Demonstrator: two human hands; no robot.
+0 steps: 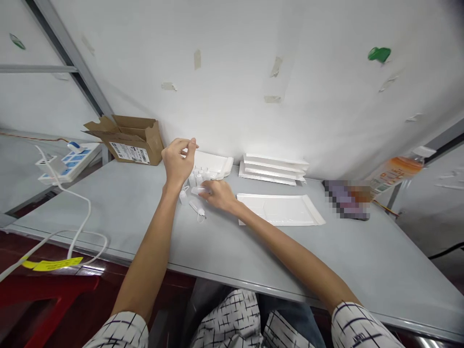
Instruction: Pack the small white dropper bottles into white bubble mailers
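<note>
My left hand (178, 158) is raised above the grey table (137, 212), its fingers pinched together on something small I cannot make out. My right hand (218, 194) rests on the table with fingers closed on a small white plastic piece (198, 190). Several small white plastic parts (197, 209) lie around both hands. Just behind them sits a white tray (213, 164) holding more small white pieces. A flat white tray (281, 210) lies to the right of my right hand.
A stack of white trays (273, 169) stands against the white wall. An open cardboard box (130, 140) is at the back left. A power strip (67, 162) with white cables lies left. A bottle (395, 173) lies at the right.
</note>
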